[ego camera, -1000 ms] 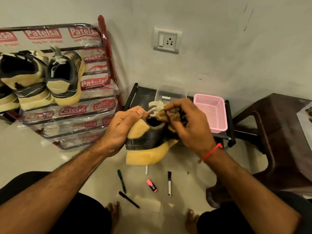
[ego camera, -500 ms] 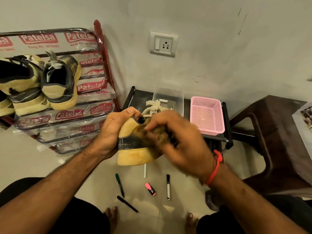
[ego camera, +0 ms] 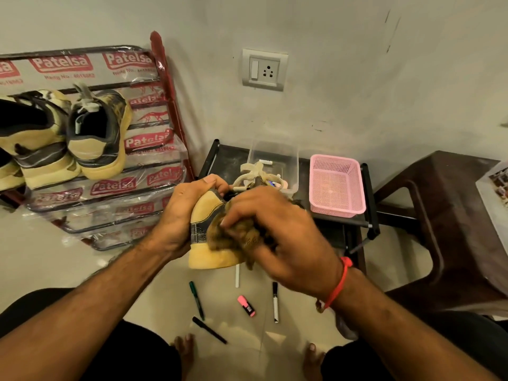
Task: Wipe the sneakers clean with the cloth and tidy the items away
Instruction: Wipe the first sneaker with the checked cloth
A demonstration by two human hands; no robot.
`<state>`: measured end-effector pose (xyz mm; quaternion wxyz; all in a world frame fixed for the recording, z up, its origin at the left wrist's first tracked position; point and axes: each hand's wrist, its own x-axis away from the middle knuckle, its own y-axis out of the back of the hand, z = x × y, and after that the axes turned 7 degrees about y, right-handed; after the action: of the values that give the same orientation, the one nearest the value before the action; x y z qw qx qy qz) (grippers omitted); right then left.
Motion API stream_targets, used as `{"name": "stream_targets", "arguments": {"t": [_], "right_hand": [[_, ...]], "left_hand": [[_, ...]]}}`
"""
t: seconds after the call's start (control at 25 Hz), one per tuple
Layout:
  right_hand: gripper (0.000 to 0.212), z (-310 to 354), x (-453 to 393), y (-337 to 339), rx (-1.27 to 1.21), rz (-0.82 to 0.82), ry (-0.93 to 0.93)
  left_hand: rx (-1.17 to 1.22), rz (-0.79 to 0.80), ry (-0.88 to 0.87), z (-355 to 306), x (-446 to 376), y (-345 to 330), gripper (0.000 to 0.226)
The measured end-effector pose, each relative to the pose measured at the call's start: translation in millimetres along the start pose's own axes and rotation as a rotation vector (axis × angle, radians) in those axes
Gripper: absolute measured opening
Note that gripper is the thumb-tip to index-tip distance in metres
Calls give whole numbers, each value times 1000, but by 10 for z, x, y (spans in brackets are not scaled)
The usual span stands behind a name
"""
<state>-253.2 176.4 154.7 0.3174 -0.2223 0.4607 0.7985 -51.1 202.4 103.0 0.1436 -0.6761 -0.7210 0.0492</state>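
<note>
I hold a yellow and black sneaker [ego camera: 204, 215] up in front of me, heel towards me. My left hand [ego camera: 181, 215] grips its heel from the left. My right hand [ego camera: 283, 232] clutches a brown cloth [ego camera: 233, 237] and presses it against the sneaker's heel and side. The sneaker's white laces [ego camera: 255, 174] stick up behind my hands. Its toe is hidden behind my right hand. Other sneakers of the same kind [ego camera: 96, 136] sit on the shoe rack [ego camera: 162, 86] at the left.
On the floor below my hands lie a green pen [ego camera: 196, 299], a black pen [ego camera: 209, 329], a pink highlighter [ego camera: 246, 306] and a white marker [ego camera: 275, 302]. A low black stand [ego camera: 217, 155] holds a clear box [ego camera: 275, 152] and a pink basket [ego camera: 336, 185]. A brown stool [ego camera: 450, 215] stands at the right.
My right hand has moved the cloth from the sneaker's collar down over the heel and side. My left hand keeps its hold on the heel.
</note>
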Motion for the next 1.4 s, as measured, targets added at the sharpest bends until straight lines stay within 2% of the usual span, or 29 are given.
{"name": "stream_targets", "arguments": {"t": [0.08, 0.16, 0.24, 0.32, 0.4, 0.48, 0.52, 0.64, 0.68, 0.8, 0.88, 0.96, 1.04, 1.2, 1.24, 1.32, 1.4], "right_hand": [[27, -151, 24, 1, 64, 20, -18], [30, -461, 71, 99, 150, -43, -219], [25, -544, 120, 158, 134, -88, -382], [20, -346, 89, 120, 10, -88, -303], [21, -68, 29, 45, -84, 2, -64], [22, -84, 13, 34, -34, 82, 37], [23, -205, 16, 60, 11, 55, -24], [27, -557, 88, 154, 94, -111, -367], [23, -569, 114, 163, 73, -161, -409], [12, -343, 62, 108, -117, -170, -300], [14, -307, 39, 105, -67, -115, -228], [14, -467, 47, 133, 48, -93, -314], [14, -502, 63, 147, 60, -59, -370], [16, -241, 36, 86, -81, 73, -125], [16, -284, 31, 99, -54, 73, -142], [15, -487, 60, 143, 42, 7, -285], [13, -619, 118, 157, 122, -40, -399]], "left_hand": [[4, -21, 4, 13, -21, 12, 50], [-10, -63, -8, -14, -20, 74, 51], [26, -82, 0, -44, -30, 125, 48], [38, -79, -1, -37, -48, 131, 41], [74, -62, 5, -11, -54, 96, 38], [122, -46, 41, -6, -53, 84, 37], [124, -42, 49, -17, -48, 100, 39], [-1, -27, 4, -37, -19, 142, 46], [-31, 5, -7, -39, -13, 116, 48], [-64, 119, 9, -12, 4, 10, 54], [-71, 149, 24, 16, 11, -31, 54], [-119, 150, 6, 49, 14, -12, 54], [-163, 143, -12, 57, 22, 1, 55], [-157, 150, -6, 5, 46, -33, 47], [-162, 154, -10, 12, 42, -34, 49], [-178, 163, -30, 41, 39, -20, 58], [-193, 136, -27, 53, 30, 11, 58]]}}
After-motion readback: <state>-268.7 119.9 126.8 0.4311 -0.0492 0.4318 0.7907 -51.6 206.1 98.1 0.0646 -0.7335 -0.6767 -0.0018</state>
